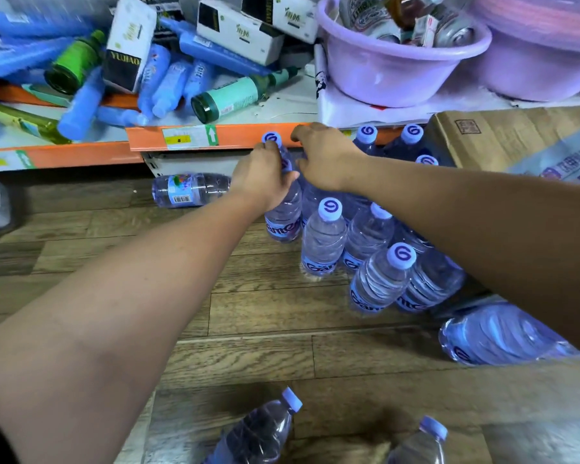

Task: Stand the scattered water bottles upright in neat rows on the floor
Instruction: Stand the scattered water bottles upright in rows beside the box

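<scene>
At the foot of the orange-edged shelf [148, 139], my left hand [263, 175] grips an upright water bottle [283, 219]. The fingers are curled round its shoulder just under the cap, and its base is on the wooden floor [248, 313]. My right hand [322, 159] is just beside the left, knuckles up, with the fingers bent down out of my sight, so I cannot tell whether it holds anything. Nearer me than the right hand, a cluster of upright bottles [323, 242] stands packed together. More caps show beyond the right wrist, next to a cardboard box [503, 135]. Left of the left hand a lying bottle [190, 190] rests on its side. A second lying bottle [496, 336] sits under my right forearm. Two near bottles [258, 430] show between my arms. Above the hands a purple basin [399, 72] sits on the shelf.
</scene>
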